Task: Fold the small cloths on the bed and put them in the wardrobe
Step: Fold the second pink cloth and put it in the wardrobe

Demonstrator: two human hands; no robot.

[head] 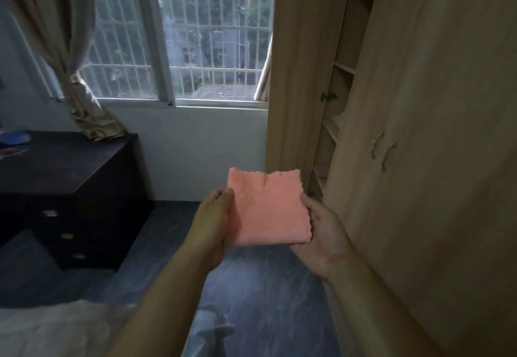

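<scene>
The folded pink cloth [270,208] was held flat in the air above the floor [265,286], near the open wardrobe [419,132]. The left hand [214,216] had its grip closed on the cloth's left edge. The right hand [324,233] supported the right edge from beneath, thumb against it, grip likewise closed on the cloth. The bed [56,328] lay at lower left.

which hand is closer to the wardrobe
Right. The right hand holds the pink cloth on the side facing the wardrobe; the left hand holds the opposite edge, farther away.
</scene>
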